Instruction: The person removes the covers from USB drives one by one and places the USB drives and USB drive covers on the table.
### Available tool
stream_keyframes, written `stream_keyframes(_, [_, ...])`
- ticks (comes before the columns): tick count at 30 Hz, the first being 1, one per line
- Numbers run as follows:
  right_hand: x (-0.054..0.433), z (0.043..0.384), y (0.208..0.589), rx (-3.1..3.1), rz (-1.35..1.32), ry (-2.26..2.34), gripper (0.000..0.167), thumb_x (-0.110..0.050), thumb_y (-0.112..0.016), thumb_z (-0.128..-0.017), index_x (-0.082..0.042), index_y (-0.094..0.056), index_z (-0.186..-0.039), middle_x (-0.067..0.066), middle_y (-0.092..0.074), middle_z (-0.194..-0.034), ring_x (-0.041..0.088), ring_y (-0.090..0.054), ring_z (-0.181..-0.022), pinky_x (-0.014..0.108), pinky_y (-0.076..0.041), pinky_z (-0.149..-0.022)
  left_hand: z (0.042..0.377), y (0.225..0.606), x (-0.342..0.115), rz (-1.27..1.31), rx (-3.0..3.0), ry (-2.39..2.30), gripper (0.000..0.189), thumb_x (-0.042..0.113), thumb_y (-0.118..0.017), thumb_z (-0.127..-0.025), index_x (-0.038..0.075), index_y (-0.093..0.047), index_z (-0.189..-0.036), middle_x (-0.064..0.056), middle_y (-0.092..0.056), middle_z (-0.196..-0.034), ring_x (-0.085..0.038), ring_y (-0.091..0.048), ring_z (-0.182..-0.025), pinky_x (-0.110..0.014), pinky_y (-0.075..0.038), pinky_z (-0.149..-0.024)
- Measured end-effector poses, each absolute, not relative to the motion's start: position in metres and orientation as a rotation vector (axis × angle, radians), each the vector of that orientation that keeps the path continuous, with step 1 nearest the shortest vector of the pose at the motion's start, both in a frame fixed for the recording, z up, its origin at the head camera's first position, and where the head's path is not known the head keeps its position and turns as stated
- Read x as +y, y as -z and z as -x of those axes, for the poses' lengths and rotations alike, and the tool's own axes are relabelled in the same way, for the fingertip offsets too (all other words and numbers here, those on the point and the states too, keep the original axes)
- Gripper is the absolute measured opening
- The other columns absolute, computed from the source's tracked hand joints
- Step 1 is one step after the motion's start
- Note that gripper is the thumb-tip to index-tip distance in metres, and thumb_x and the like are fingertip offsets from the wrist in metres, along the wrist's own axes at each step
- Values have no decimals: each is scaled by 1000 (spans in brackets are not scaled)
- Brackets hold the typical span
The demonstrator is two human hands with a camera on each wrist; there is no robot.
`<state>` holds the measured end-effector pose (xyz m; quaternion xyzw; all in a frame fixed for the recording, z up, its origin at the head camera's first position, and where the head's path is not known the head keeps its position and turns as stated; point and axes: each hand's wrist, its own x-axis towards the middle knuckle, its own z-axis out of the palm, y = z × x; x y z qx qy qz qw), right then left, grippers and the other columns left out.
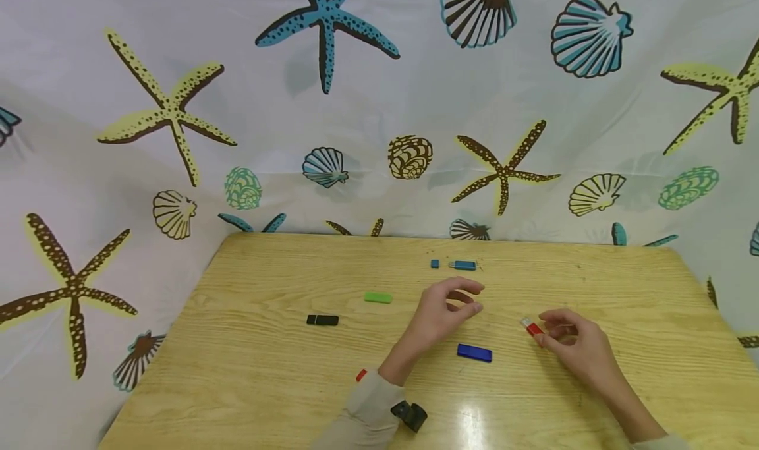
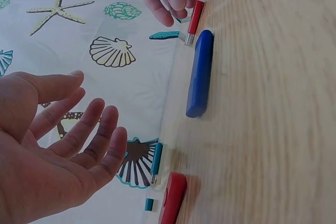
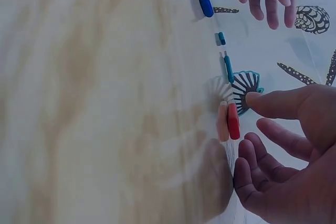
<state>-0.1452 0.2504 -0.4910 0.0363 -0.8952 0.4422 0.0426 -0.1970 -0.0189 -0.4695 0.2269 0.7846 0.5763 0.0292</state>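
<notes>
A red USB stick [image 1: 533,329] with its metal plug bare lies on the wooden table. My right hand [image 1: 578,346] hovers right beside it, thumb and fingers spread apart; the right wrist view shows the red stick [image 3: 233,120] just beyond the fingertips. My left hand [image 1: 441,311] is held over the table, fingers loosely bent with nothing in them. A dark blue USB stick [image 1: 474,352] lies between the two hands. Beside the left sleeve, a small red cap [image 1: 361,375] is partly hidden; it shows larger as a red cap [image 2: 173,198] in the left wrist view.
Toward the back lie a teal-blue USB stick [image 1: 463,265] with its plug bare and its small blue cap [image 1: 435,263]. Further left are a green stick [image 1: 377,297] and a black USB stick [image 1: 323,319]. A patterned cloth [image 1: 379,107] hangs behind the table [image 1: 249,384].
</notes>
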Motion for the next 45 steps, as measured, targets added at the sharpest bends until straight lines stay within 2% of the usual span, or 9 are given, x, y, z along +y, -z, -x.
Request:
stream_keyframes(8, [253, 146, 492, -2811, -123, -1311, 36, -11, -85, -85, 2, -70, -116, 11, -71, -100, 17, -67, -84, 23, -56, -69, 196, 473, -4, -713, 2378, -1798, 24, 10, -72, -97, 10, -73, -121, -8, -71, -122, -19, -69, -101, -25, -56, -81])
stream_keyframes(13, [253, 146, 492, -2850, -144, -1285, 32, -9, -85, -85, 4, -72, -112, 9, -72, -96, 18, -67, -82, 23, -56, -67, 192, 475, 5, -701, 2331, -1816, 23, 8, -72, -97, 9, -73, -120, -11, -70, -122, -19, -68, -101, -23, -55, -81])
stream_keyframes(19, [255, 146, 493, -2881, -151, -1270, 27, -6, -82, -87, 4, -73, -111, 7, -71, -93, 17, -67, -79, 24, -55, -65, 189, 478, 16, -712, 2307, -1793, 24, 7, -72, -97, 9, -73, -120, -11, -69, -123, -11, -66, -99, -21, -55, -82])
stream_keyframes(32, [255, 138, 487, -2825, -120, -1360, 26, -3, -79, -89, 1, -74, -115, 7, -72, -98, 15, -66, -84, 23, -57, -73, 187, 481, 27, -756, 2276, -1783, 24, 7, -70, -98, 3, -71, -122, -14, -69, -123, -8, -66, -96, -20, -55, -81])
stream_keyframes(45, [246, 128, 469, -2748, -146, -1420, 27, 4, -76, -88, 1, -73, -115, 10, -72, -101, 12, -67, -87, 22, -58, -75, 186, 481, 33, -751, 2214, -1761, 27, 14, -71, -99, 3, -72, -123, -13, -70, -124, -6, -69, -95, -20, -55, -80])
